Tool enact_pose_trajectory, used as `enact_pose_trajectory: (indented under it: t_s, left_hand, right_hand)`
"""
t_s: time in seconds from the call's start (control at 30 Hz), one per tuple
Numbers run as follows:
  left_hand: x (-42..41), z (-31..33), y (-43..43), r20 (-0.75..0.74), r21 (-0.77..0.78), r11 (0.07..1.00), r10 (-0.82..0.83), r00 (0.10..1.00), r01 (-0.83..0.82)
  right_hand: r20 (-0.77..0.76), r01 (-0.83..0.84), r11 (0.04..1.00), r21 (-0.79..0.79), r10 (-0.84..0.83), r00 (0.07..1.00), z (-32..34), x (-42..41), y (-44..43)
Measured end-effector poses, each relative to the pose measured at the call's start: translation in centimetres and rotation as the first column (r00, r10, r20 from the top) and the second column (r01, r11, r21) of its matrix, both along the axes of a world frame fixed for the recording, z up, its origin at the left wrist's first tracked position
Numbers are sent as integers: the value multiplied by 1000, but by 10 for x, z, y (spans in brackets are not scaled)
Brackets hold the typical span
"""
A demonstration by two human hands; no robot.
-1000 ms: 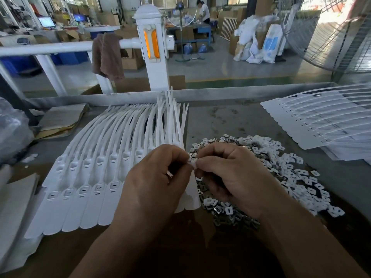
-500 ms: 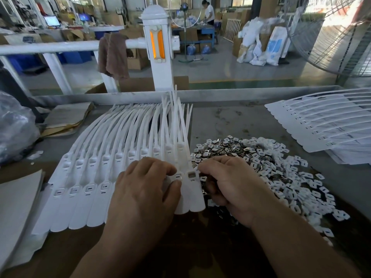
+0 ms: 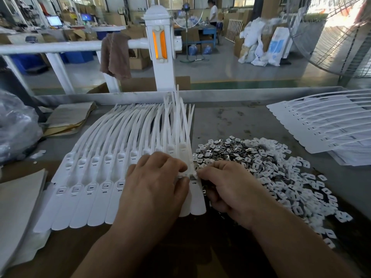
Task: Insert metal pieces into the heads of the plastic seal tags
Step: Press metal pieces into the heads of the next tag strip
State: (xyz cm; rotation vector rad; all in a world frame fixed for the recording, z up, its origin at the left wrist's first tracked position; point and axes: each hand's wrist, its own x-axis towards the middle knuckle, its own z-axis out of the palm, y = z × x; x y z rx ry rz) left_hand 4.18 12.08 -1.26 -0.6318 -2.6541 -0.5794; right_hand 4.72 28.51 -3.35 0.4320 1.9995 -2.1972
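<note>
Head view: right hand [image 3: 230, 189], now lowered, is pinching a metal piece [image 3: 193, 178] into the end seal tag [image 3: 197, 199]; left hand [image 3: 156, 183] is gripping that tag.

This is a factory workshop: a workbench [image 3: 230, 121] laid with rows of seal tags [image 3: 96, 177] and a heap of metal pieces [image 3: 261, 167], cardboard boxes [image 3: 138, 61], white sacks [image 3: 259, 45], a concrete floor [image 3: 220, 69], a caged fan [image 3: 341, 37].

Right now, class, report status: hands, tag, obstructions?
Left hand grips rightmost seal tag. Right hand pinches metal piece at its head. Pile of pieces lies right, not blocking.
</note>
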Motion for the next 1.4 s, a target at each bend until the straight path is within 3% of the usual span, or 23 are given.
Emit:
enact_pose_trajectory:
  t_s: [0.27,0.5,0.67,1.07,1.4]
  left_hand:
    - [-7,-1,6,17,-12,1000,-26,1000,26]
    - [-9,-3,6,19,7,998,-64,998,64]
    - [-11,-5,4,11,5,996,-84,996,84]
    - [-12,-7,3,-17,39,993,-114,993,115]
    - [-10,-7,3,-1,97,993,-72,997,72]
  right_hand:
    - [12,-34,998,-49,35,999,4,2,-1]
    - [-166,-24,968,250,68,984,-2,6,0]
    - [-180,-43,958,282,97,979,1,6,2]
    - [-42,-113,993,26,114,993,3,4,1]
    - [-41,-113,993,-40,111,993,5,4,1]
